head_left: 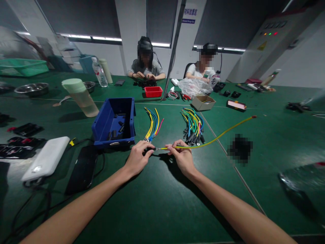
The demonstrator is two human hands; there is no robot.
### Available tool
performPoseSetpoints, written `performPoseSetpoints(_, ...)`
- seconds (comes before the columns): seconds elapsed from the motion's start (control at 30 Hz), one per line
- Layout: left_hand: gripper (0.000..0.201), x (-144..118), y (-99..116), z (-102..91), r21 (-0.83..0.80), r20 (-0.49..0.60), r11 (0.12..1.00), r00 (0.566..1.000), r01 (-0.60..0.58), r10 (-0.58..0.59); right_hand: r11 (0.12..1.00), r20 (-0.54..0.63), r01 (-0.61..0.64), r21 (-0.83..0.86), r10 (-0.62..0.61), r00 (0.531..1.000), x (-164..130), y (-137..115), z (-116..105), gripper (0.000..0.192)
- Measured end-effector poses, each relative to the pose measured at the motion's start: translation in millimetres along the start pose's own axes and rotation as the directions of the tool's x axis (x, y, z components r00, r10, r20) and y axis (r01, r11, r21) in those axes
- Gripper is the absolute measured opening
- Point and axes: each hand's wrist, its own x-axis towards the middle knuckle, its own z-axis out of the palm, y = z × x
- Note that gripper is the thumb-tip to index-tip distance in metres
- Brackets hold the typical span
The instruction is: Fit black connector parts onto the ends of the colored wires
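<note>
My right hand (180, 156) pinches a long yellow-green wire (218, 136) near its near end; the wire runs up and right across the green table (162, 203) to a red-tipped end. My left hand (138, 156) is closed around a small dark piece at the wire's metal tip, between the two hands. Just beyond my hands lie a bundle of coloured wires (153, 124) and a second bundle of wires with black sleeves (193, 126).
A blue bin (114, 121) with black parts stands left of the bundles. A white power bank (46, 158), a black phone (82, 168) and cables lie at left. A cardboard box (203, 102), red tray (153, 91) and green jug (80, 97) sit farther back. Two people work across the table.
</note>
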Motion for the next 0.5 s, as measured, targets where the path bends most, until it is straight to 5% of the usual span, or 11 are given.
performPoseSetpoints(0.5, 0.010, -0.9, 0.3, 0.2, -0.038, 0.005, 0.998, 0.999, -0.042, 0.042, 1.000, -0.012, -0.013, 0.018, 0.013, 1.000, -2.3, 0.5, 0.4, 0.033)
